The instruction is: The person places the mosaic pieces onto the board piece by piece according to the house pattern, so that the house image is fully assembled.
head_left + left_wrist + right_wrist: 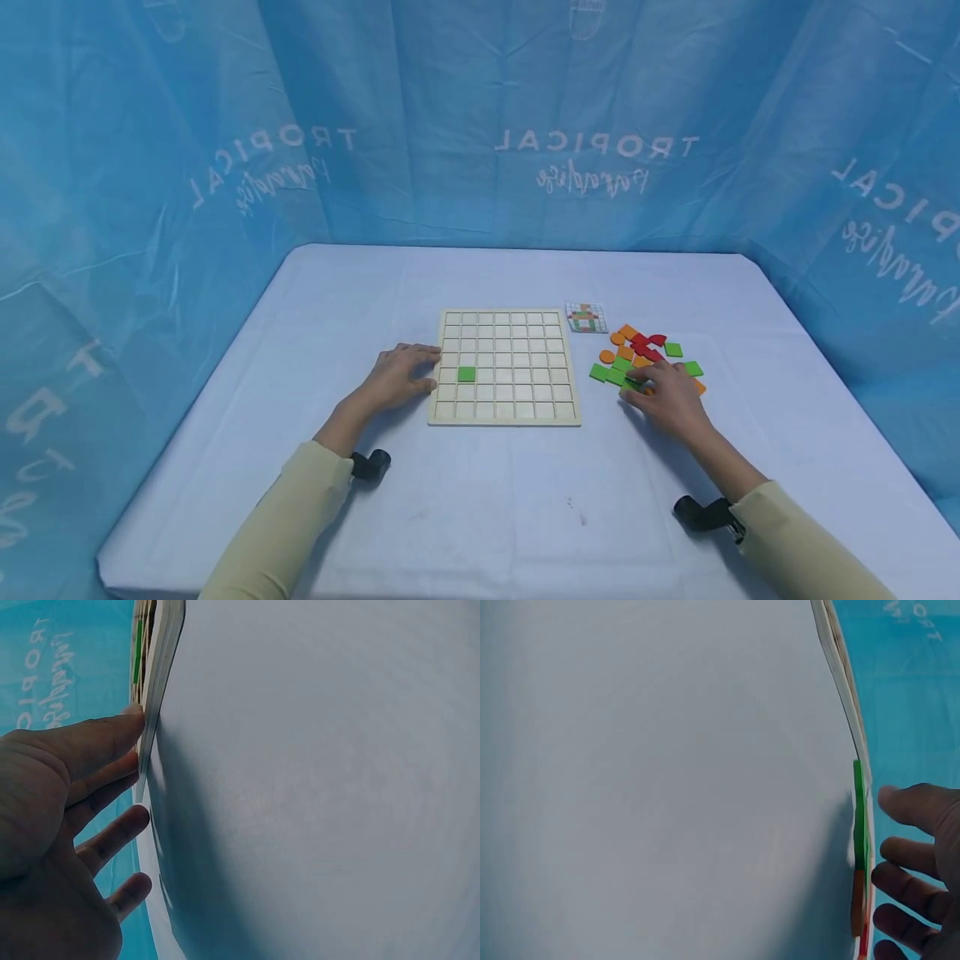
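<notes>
Below our relaxed right grip (670,400) we find green tiles (617,376), seemingly grouped for reach; our left grip (393,377), unclenched, touches the board (520,375), likely steadying it.

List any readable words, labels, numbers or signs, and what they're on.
"TROPICAL": blue curtain, mirrored in the head view, repeated; some copies cut off.
"Paradise": same curtain, script below "TROPICAL", also mirrored.
Card: small grid picture; any lettering too small to read.
Board, tiles: no text visible.
</notes>
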Motion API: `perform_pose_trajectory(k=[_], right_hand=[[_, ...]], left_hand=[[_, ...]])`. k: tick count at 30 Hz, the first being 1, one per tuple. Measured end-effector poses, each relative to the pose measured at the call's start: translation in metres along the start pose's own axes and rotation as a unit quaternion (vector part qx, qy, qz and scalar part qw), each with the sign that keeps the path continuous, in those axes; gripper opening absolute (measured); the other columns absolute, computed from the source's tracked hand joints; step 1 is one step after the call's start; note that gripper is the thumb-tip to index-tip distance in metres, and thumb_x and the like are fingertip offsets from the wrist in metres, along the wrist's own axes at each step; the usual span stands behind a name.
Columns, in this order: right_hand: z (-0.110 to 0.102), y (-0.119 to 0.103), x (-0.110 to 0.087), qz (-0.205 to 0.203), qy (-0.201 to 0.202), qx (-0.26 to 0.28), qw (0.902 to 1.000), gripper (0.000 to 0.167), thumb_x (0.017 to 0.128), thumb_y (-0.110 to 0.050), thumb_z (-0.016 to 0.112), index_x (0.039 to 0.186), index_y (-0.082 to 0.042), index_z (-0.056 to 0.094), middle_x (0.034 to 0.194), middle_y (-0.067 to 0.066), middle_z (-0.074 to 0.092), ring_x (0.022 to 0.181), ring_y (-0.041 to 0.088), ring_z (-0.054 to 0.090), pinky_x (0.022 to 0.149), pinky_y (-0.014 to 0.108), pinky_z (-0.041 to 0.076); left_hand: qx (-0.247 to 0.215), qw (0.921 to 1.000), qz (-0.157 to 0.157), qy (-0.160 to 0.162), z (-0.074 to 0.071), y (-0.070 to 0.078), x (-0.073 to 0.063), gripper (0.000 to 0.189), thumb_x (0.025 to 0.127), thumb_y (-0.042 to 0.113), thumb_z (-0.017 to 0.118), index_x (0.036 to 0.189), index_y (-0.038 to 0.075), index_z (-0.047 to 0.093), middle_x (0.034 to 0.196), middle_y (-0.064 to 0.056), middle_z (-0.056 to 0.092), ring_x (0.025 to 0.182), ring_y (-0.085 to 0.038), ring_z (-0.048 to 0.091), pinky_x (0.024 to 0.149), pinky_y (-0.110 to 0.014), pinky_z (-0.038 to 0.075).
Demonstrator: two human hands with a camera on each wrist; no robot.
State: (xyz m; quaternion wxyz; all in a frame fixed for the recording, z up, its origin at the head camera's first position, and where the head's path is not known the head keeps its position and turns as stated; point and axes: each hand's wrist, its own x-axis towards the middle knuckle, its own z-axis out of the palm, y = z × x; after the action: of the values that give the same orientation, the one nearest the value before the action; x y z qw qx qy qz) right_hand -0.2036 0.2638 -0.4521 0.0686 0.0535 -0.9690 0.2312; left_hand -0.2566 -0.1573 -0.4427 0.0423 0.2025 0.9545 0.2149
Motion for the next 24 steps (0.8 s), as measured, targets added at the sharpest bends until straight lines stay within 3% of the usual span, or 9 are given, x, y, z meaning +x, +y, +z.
perform_pose_trajectory(k=[8,24], right_hand=[[-0.002,0.009,-0.004,-0.017,0.007,-0.020,0.9996,0.035,0.078,-0.018,0.079,0.106,0.002,0.071,0.098,0.018,0.058,0.100,0.039,0.043,0.081,0.056,0.036],[-0.001,0.008,-0.011,-0.029,0.017,-0.021,0.9992,0.028,0.075,-0.015,0.082,0.098,-0.002,0.074,0.096,0.016,0.057,0.099,0.036,0.042,0.082,0.054,0.034]], left_hand=[[0.005,1.0000,0.003,-0.002,0.000,0.000,0.000,0.049,0.089,0.023,0.069,0.133,0.006,0.057,0.142,-0.006,0.049,0.131,-0.030,0.040,0.104,-0.052,0.028],[0.008,0.9999,-0.009,-0.008,-0.001,0.000,0.000,0.050,0.089,0.025,0.069,0.134,0.008,0.056,0.142,-0.006,0.049,0.131,-0.029,0.039,0.105,-0.051,0.027]])
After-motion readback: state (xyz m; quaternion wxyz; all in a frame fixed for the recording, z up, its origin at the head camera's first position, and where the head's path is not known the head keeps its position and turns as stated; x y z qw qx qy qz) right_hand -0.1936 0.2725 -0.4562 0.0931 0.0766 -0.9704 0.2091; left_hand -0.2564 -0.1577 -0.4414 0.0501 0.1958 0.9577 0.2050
